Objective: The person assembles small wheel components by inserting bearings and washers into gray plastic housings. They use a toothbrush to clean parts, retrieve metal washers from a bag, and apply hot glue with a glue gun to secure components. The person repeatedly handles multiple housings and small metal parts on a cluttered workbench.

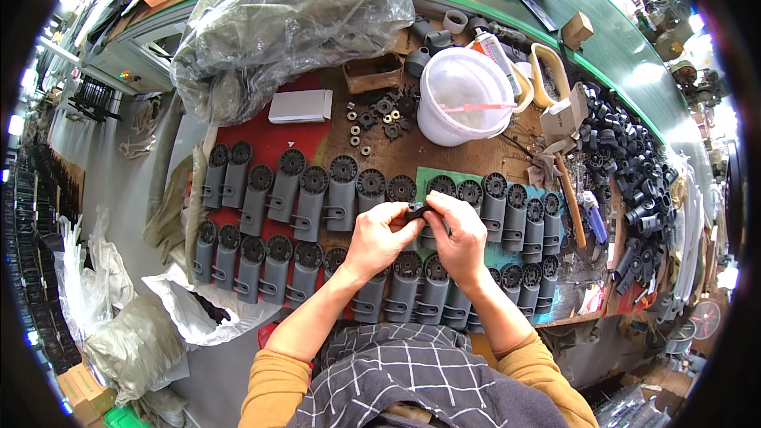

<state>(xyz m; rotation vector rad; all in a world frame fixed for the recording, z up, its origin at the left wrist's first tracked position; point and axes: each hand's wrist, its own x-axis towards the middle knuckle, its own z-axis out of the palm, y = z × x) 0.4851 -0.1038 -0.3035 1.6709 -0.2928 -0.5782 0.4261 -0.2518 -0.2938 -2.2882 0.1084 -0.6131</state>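
A checked grey apron [412, 372] is lying closest below, and orange sleeves [273, 388] are reaching up from it over the surface [444, 154]. The left hand [379, 239] and the right hand [460, 236] are meeting above two rows of grey housings [317, 198], both grips pinching a small black part [418, 211] between the fingertips. A white bucket [461, 93] is standing well beyond, with loose black gears [388, 111] lying just left of it.

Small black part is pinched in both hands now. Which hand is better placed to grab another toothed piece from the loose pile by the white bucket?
Probably left. The left hand sits almost straight below the toothed pieces; the right hand lies more under the white bucket. Both pinch the small black part.
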